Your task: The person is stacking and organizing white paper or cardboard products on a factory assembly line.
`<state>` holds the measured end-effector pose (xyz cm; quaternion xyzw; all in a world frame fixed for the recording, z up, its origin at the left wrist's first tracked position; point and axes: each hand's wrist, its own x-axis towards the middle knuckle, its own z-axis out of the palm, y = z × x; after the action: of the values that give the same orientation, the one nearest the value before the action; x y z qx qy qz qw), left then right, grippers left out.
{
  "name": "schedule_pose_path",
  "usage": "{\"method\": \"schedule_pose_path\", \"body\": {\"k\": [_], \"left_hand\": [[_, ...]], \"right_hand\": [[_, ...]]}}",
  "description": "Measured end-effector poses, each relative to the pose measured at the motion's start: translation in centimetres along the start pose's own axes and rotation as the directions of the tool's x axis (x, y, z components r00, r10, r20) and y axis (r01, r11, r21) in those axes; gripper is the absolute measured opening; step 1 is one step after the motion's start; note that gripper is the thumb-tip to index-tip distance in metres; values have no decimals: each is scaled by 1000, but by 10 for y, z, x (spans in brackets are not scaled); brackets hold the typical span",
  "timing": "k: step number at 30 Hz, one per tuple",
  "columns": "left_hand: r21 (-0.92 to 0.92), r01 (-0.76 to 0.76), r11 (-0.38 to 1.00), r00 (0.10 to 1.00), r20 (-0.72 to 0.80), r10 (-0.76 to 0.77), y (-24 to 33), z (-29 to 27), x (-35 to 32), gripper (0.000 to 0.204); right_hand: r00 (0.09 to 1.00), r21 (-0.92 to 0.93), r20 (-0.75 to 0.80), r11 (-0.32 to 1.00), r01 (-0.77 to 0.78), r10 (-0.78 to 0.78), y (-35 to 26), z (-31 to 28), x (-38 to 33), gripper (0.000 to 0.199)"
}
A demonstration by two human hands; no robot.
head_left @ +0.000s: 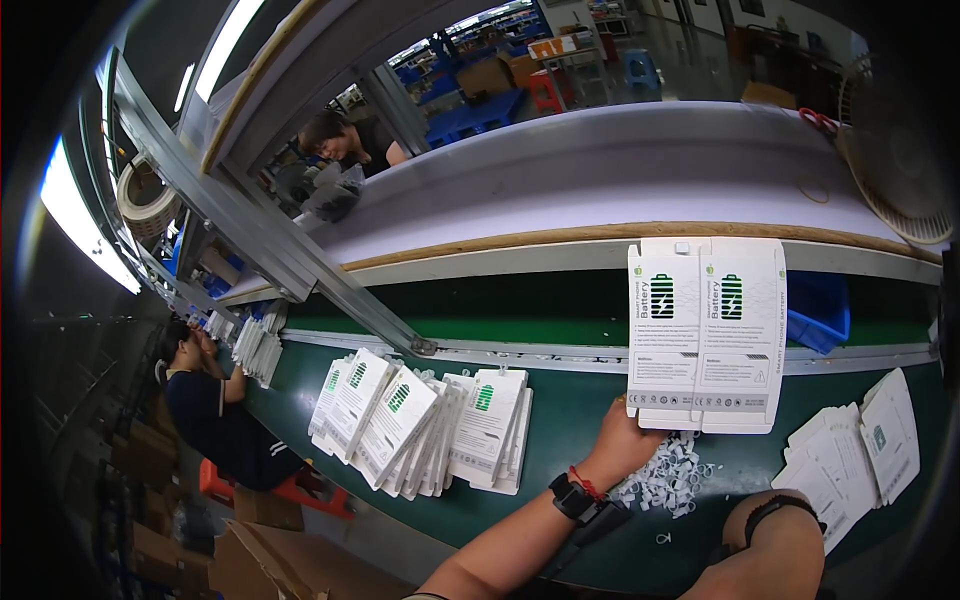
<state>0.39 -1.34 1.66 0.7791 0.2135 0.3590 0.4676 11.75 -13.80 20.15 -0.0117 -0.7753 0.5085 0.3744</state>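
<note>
L grip (630,436) holds flat wht pkg (706,345) nr wht pcs (672,478).

Bright strip light (228,48), blue stool (640,70)

seen from the room: left wrist (606,468), five o'clock, fitted with black strapped wrist device (572,497) and red cord bracelet (588,484); right arm (775,560), four o'clock, fitted with narrow black band (785,499).
</note>
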Motion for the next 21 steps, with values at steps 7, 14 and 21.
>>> {"method": "schedule_pose_path", "body": {"k": [7, 14, 21], "left_hand": [[74, -39, 997, 999, 19, 37, -9, 1, -2, 22], [117, -59, 991, 997, 49, 53, -13, -3, -6, 25], [200, -101, 975, 993, 84, 85, -14, -4, -4, 26]], "right_hand": [[999, -17, 1, 999, 51, -51, 2, -1, -1, 30], [995, -27, 2, 995, 101, -101, 5, -1, 1, 30], [990, -31, -5, 989, 144, -144, 9, -3, 0, 31]]}}
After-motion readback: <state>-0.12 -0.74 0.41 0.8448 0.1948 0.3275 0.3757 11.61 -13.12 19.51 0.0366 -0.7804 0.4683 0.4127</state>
